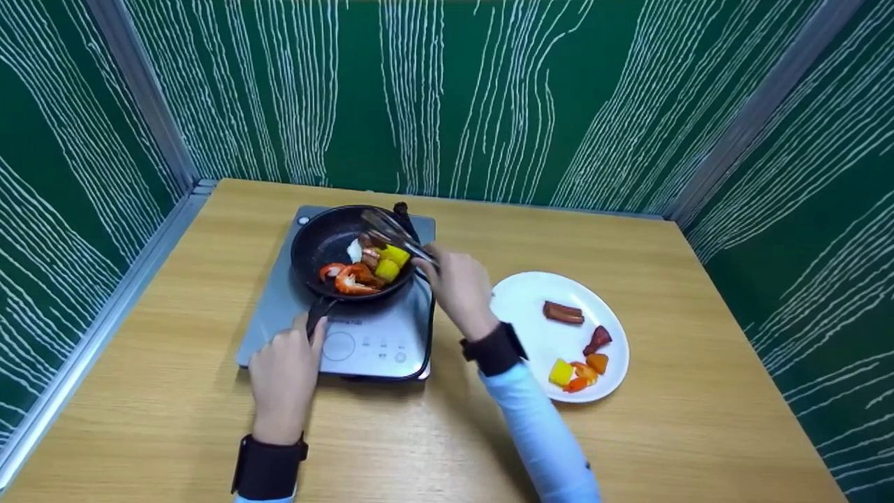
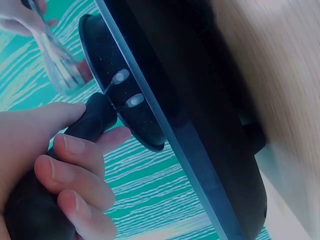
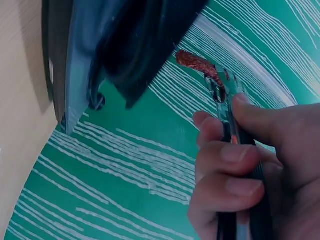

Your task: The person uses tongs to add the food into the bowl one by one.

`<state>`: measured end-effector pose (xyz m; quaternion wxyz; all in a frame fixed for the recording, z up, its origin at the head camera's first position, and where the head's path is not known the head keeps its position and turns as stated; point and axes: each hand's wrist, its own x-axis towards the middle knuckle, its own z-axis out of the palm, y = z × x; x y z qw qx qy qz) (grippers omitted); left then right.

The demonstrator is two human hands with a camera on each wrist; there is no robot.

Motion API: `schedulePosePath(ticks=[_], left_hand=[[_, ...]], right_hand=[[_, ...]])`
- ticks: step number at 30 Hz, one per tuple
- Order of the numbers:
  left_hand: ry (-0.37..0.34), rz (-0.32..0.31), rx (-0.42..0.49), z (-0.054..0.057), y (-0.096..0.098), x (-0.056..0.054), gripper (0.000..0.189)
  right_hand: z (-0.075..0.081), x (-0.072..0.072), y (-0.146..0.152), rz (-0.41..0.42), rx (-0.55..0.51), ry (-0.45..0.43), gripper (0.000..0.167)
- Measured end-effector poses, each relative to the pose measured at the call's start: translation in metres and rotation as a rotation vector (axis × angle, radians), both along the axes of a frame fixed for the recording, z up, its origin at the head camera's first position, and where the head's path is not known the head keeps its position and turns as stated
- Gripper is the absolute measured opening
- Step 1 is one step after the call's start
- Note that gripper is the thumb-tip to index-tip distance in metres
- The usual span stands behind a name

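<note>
My left hand grips the black handle of a frying pan, which sits on an induction cooker. In my right hand is a pair of metal tongs with dark grips, held above the pan's right side. Between the tong tips a reddish-brown piece of meat is pinched, as the right wrist view shows. Shrimp, yellow corn pieces, a white piece and brown pieces lie in the pan, partly behind the tongs in the head view.
Right of the cooker, a white plate carries sausage, dark red meat, corn, an orange chunk and shrimp. My right forearm crosses its left edge. Green panels with white lines surround the wooden table.
</note>
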<state>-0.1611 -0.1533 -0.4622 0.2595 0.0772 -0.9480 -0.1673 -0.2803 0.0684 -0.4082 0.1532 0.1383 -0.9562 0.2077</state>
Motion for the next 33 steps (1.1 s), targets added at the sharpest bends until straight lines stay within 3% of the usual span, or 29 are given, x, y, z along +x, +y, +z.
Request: schedulePosePath(ticks=[11,18,28,33], left_hand=[[-0.005,-0.003,0.002,-0.002,0.003,0.001,0.035],[0.040,-0.012,-0.003,-0.001,0.003,-0.001,0.033],[0.024,-0.015,0.017,-0.001,0.000,-0.001,0.033],[0.023,-0.005,0.000,-0.001,-0.001,-0.001,0.035]], right_hand=[[-0.019,-0.015,-0.042,-0.024,0.101,0.090,0.027],[-0.027,-0.017,-0.050,-0.050,0.137,0.218,0.023],[-0.030,-0.017,-0.057,-0.013,0.176,0.164,0.021],[-0.032,-0.017,-0.060,0.020,0.190,0.137,0.027]])
